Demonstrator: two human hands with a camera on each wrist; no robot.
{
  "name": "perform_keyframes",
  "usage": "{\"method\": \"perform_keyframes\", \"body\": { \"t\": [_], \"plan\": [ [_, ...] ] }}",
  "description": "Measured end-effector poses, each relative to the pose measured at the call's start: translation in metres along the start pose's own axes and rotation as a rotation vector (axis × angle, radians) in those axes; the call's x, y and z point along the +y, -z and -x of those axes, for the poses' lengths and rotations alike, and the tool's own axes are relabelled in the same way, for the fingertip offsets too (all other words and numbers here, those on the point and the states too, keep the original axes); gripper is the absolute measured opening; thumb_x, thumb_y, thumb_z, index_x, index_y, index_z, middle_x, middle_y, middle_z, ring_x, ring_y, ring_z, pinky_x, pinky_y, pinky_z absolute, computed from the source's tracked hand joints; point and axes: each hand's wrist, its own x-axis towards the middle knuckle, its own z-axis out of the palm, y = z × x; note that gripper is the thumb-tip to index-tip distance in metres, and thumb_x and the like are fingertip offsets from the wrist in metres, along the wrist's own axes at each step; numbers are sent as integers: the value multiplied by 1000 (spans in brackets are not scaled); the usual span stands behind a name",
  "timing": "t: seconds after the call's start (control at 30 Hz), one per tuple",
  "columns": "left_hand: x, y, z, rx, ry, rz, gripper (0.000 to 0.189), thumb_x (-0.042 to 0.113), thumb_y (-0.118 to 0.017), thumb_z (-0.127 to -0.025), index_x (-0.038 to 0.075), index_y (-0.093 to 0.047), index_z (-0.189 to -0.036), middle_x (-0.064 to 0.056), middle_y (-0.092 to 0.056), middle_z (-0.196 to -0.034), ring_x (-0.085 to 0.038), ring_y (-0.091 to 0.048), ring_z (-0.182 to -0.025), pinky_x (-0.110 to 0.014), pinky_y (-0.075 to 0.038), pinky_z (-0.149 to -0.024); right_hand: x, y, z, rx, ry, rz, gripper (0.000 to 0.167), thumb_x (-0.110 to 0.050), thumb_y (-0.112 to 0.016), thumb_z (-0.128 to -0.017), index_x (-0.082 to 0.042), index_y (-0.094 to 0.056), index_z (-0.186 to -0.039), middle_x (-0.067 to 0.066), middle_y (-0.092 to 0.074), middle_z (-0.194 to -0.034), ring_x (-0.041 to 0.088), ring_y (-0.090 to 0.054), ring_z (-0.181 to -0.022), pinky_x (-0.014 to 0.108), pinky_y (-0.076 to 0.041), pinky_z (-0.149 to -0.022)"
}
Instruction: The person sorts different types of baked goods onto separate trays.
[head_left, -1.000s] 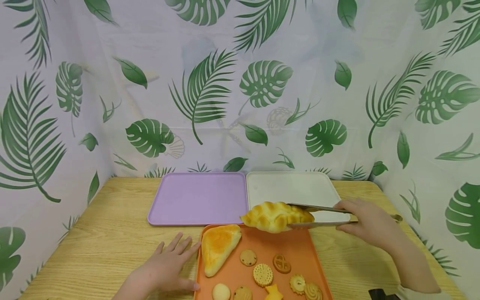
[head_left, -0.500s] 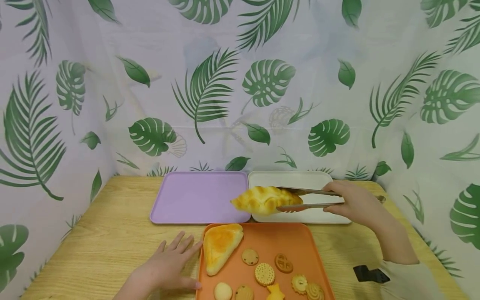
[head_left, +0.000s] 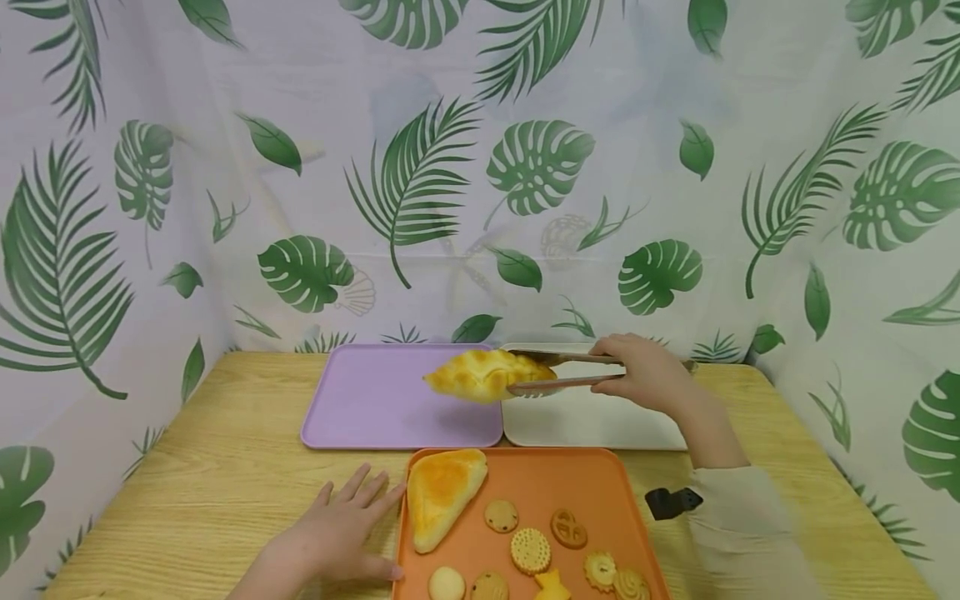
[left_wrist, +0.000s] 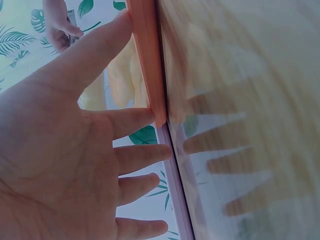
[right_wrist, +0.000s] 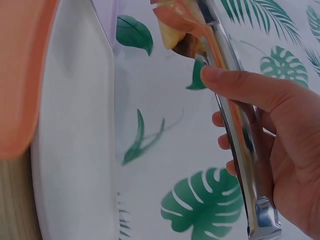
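My right hand [head_left: 651,372] grips a pair of metal tongs [right_wrist: 240,135], thumb on one side and fingers curled on the other. The tongs pinch a golden braided bread loaf [head_left: 472,375], held in the air over the inner edges of the purple tray [head_left: 375,408] and the white tray [head_left: 600,425]. My left hand [head_left: 337,525] lies with fingers spread, its thumb and index fingertips at the left rim of the orange tray [left_wrist: 148,55]. On that tray, a triangular bread [head_left: 442,496] sits in the far left corner, near those fingers.
Several cookies lie on the orange tray, among them a pretzel-shaped cookie [head_left: 568,528], a round dotted cookie [head_left: 530,550] and a star-shaped one [head_left: 551,586]. The wooden table [head_left: 187,467] ends at a leaf-patterned cloth backdrop [head_left: 450,208] behind the trays.
My right hand has carried the bread loaf in the tongs up and left, from over the orange tray's far edge to over the purple and white trays. My left hand has stayed put.
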Motion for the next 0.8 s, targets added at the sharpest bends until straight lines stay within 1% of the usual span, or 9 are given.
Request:
{"method": "perform_keyframes", "body": {
  "t": [0.23,0.43,0.63,0.8],
  "plan": [
    [0,0,0,-6,7,-1,98,66,-69,-75,20,-32,-153,-16,-27,-160,-40,-10,-151,-74,-13,-111,-13,-26,-33,14,11,-6,32,-26,-83,-76,-15,-65,-100,3,-69,-96,24,-63,-90,45,-52,-79],
    [2,0,0,-14,17,4,98,66,-69,-75,20,-32,-153,-16,-27,-160,-40,-11,-151,-74,-13,-111,-21,-49,-60,8,14,-1,31,-27,-83,-76,-15,-64,-97,1,-68,-93,21,-62,-89,42,-52,-81],
    [-1,2,0,-22,15,3,98,67,-68,-75,20,-32,-153,-15,-27,-161,-40,-10,-151,-74,-13,-112,-28,-65,-83,-43,-43,15,31,-29,-82,-78,-15,-65,-100,1,-70,-97,22,-63,-89,42,-52,-83],
    [-3,2,-1,-21,3,0,98,67,-68,-76,20,-32,-153,-15,-27,-160,-40,-11,-151,-74,-13,-111,-31,-75,-97,-93,-100,7,34,-29,-80,-80,-14,-65,-106,5,-71,-107,25,-64,-97,44,-52,-89]
  ]
}}
